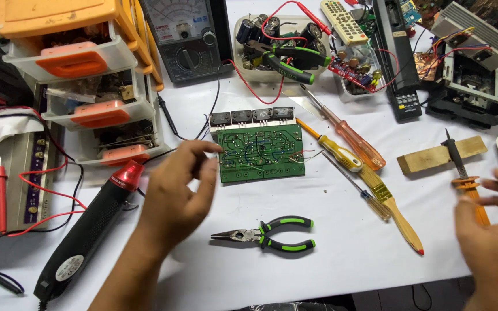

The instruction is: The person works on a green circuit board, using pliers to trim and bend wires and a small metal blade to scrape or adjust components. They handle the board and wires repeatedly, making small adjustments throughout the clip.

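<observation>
Green circuit board [259, 153] lies flat mid-table, judged light, stiff, fragile; best gripped by its bare edges. Its left edge is touched by left hand [175, 193], fingers loosely curled, nothing gripped. Right hand [494, 239], right of board, is open beside soldering iron [462, 170]. Pliers [272, 234] lie below board.

circuit board [259, 154]: glossy green laminate
pliers [269, 234]: dull metal jaws, matt black-green grips
block [440, 154]: bare rough wood
screwdriver [353, 140]: clear orange plastic handle
table [329, 253]: smooth matt white
</observation>
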